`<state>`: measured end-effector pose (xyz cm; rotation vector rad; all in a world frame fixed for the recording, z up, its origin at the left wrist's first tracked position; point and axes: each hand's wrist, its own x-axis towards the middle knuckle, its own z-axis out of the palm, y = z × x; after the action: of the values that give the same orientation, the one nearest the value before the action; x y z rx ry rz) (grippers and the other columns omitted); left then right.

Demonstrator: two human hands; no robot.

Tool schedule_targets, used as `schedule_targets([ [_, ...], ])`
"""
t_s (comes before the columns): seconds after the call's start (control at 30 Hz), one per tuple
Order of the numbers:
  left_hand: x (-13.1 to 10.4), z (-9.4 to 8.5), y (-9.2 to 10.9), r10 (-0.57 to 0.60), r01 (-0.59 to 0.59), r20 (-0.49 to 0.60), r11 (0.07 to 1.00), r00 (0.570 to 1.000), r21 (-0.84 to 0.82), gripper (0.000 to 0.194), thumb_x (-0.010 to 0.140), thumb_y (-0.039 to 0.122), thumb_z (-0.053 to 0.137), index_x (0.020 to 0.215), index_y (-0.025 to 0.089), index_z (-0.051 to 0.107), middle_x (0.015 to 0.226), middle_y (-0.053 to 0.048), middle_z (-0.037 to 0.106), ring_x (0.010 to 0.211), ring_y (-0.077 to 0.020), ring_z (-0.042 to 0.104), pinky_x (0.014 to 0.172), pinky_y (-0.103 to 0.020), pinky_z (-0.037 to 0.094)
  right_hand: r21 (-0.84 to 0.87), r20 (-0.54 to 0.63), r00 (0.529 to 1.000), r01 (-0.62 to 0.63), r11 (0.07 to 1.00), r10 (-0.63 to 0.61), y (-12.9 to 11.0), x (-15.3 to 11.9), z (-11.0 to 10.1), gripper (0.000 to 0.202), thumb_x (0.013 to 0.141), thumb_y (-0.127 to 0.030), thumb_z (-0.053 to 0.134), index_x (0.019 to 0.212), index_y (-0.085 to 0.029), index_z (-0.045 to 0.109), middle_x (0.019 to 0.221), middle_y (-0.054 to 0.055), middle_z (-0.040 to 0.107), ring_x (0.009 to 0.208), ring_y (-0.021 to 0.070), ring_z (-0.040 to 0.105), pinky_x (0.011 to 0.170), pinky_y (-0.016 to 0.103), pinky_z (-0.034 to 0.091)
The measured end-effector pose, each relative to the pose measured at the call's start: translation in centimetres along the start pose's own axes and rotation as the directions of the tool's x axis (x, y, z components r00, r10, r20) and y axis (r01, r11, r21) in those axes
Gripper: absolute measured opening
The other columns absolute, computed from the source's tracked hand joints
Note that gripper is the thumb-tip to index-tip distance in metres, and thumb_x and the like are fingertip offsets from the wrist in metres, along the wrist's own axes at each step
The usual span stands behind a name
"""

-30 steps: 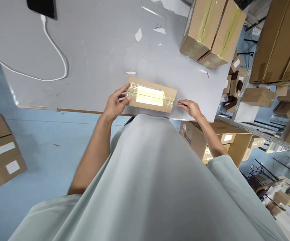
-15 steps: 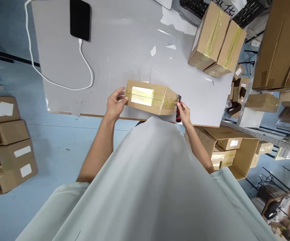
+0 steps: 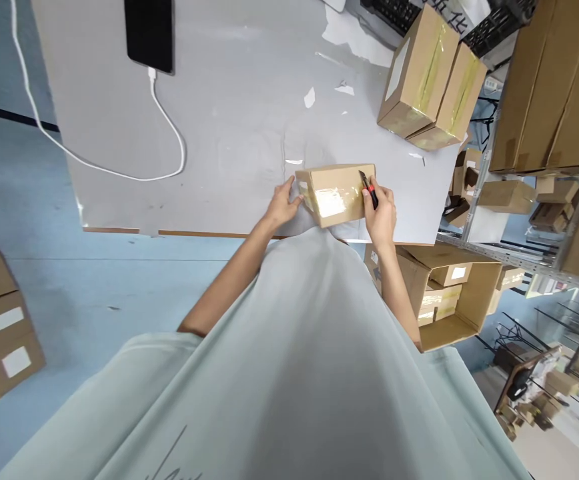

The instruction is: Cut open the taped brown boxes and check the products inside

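A taped cardboard box (image 3: 342, 193) lies near the front edge of the grey table, with glossy tape across the side facing me. At its left end is my left hand (image 3: 283, 205), its thumb and fingers spread and the fingertips close against the box's edge; whether they press on it I cannot tell. My right hand (image 3: 381, 212) is closed around a black and red utility knife (image 3: 370, 191), its tip pointing up and left over the box's right end. That hand also sits against the box's right side.
Two taped boxes (image 3: 418, 73) stand at the table's back right. A black phone (image 3: 149, 33) with a white cable (image 3: 177, 130) lies at the left. Paper scraps (image 3: 309, 98) dot the grey table (image 3: 229, 120). Below right, an open carton (image 3: 474, 310) holds smaller boxes; shelving (image 3: 489, 227) stands beyond.
The box has turned and moved right, so its taped end now faces me and the white label is out of sight. Both hands shifted right; the knife now tilts over the box.
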<state>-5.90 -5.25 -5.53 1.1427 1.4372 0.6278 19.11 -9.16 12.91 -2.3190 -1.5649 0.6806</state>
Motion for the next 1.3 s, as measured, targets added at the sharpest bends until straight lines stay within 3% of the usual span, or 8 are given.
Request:
schedule_targets([
  [0.17,-0.7,-4.7,6.2,0.27,-0.274,-0.082,0.961,0.959,-0.037,0.049,0.112,0.065,0.061,0.137,0.028,0.079,0.146,-0.011,0.077,0.136,-0.03,0.074,0.119,-0.048,0.061,-0.098,0.016,1.0,-0.01,0.995,0.012,-2.5,1.0,2.5,0.059,0.124,-0.054,0.037,0.171,-0.024,0.059,0.16,0.022,0.053,0.133,0.0361,0.072,0.113,0.055,0.059],
  [0.27,-0.4,-6.0,10.3,0.284,-0.285,-0.043,0.958,0.958,-0.019,0.039,0.102,0.059,0.078,0.126,0.027,0.082,0.139,-0.008,0.079,0.118,-0.026,0.079,0.108,-0.044,0.068,-0.121,0.028,1.0,0.013,0.993,-0.01,-3.1,1.8,2.5,0.061,0.125,-0.055,0.033,0.172,-0.023,0.056,0.157,0.023,0.052,0.137,0.0369,0.071,0.113,0.054,0.058],
  [0.37,0.6,-6.4,12.0,0.254,-0.254,0.012,0.967,0.967,0.021,0.036,0.096,0.05,0.088,0.119,0.024,0.082,0.133,-0.007,0.077,0.104,-0.0204,0.08,0.101,-0.044,0.071,-0.152,0.041,0.999,-0.001,0.988,0.007,-3.8,2.1,1.6,0.059,0.124,-0.054,0.035,0.169,-0.023,0.057,0.158,0.023,0.051,0.137,0.0374,0.071,0.113,0.054,0.059],
  [0.57,2.2,-7.0,11.5,0.221,-0.221,0.05,0.975,0.974,-0.015,0.026,0.093,0.037,0.09,0.114,0.023,0.083,0.125,-0.004,0.078,0.101,-0.019,0.081,0.101,-0.046,0.071,-0.129,0.008,0.997,-0.07,0.989,0.071,-6.6,-0.5,0.4,0.05,0.124,-0.042,0.033,0.163,-0.021,0.054,0.153,0.024,0.063,0.131,0.0348,0.073,0.111,0.053,0.061],
  [0.73,2.2,-7.3,11.8,0.188,-0.185,0.076,0.982,0.979,-0.047,0.026,0.09,0.034,0.093,0.112,0.024,0.083,0.12,-0.004,0.079,0.1,-0.0199,0.079,0.102,-0.047,0.068,-0.071,0.27,0.96,0.093,0.993,-0.07,-9.8,-3.3,1.3,0.043,0.123,-0.044,0.041,0.155,-0.029,0.065,0.137,0.013,0.082,0.125,0.0332,0.078,0.108,0.045,0.061],
  [0.87,2.2,-7.3,11.8,0.172,-0.167,0.088,0.984,0.981,-0.068,0.03,0.092,0.046,0.093,0.112,0.025,0.083,0.116,-0.004,0.079,0.104,-0.022,0.078,0.104,-0.047,0.067,-0.137,0.337,0.939,0.121,0.983,-0.069,-11.9,-3.7,1.5,0.046,0.124,-0.042,0.041,0.158,-0.027,0.067,0.139,0.012,0.084,0.125,0.0335,0.08,0.107,0.043,0.06],
  [1.1,2.7,-6.9,11.1,0.211,-0.2,0.074,0.97,0.975,-0.141,0.035,0.084,0.044,0.098,0.109,0.023,0.085,0.123,-0.006,0.081,0.097,-0.0176,0.077,0.095,-0.039,0.069,-0.291,0.37,0.929,0.096,0.952,0.019,-14.4,-3.8,1.5,0.048,0.125,-0.041,0.038,0.16,-0.023,0.063,0.132,0.016,0.085,0.122,0.0356,0.08,0.106,0.045,0.061],
  [1.3,2.7,-6.3,10.8,0.181,-0.174,0.066,0.98,0.981,-0.095,0.039,0.091,0.048,0.095,0.117,0.022,0.084,0.121,-0.001,0.078,0.097,-0.015,0.074,0.105,-0.05,0.068,-0.406,0.348,0.929,0.027,0.914,0.127,-17.6,-3.3,2.1,0.037,0.125,-0.033,0.043,0.15,-0.018,0.065,0.122,0.017,0.084,0.121,0.0335,0.077,0.109,0.048,0.059],
])
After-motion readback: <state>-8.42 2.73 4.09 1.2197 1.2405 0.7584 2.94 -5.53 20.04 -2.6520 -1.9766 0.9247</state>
